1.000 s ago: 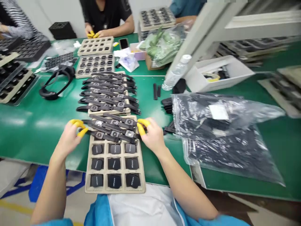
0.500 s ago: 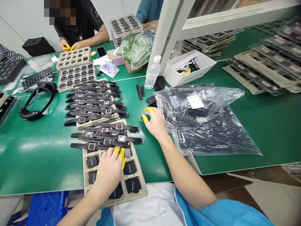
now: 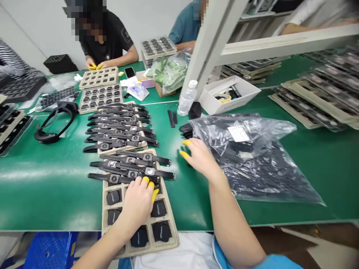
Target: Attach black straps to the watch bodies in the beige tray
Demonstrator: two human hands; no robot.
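While the left hand (image 3: 138, 201) rests fingers-down on a watch body in the pulp tray (image 3: 171, 239) on the tabletop (image 3: 50, 194), the right hand (image 3: 200, 157) hovers open beside the plastic bag (image 3: 252, 157) of straps.

The left hand (image 3: 138, 203) is covering the middle pockets of the pulp tray (image 3: 168, 209), so what is lying under it is staying hidden. The plastic bag (image 3: 252, 157) is clouding its black contents beyond telling. The trays at the right (image 3: 322, 93) are blurring, and the picture's edge is cutting them off.
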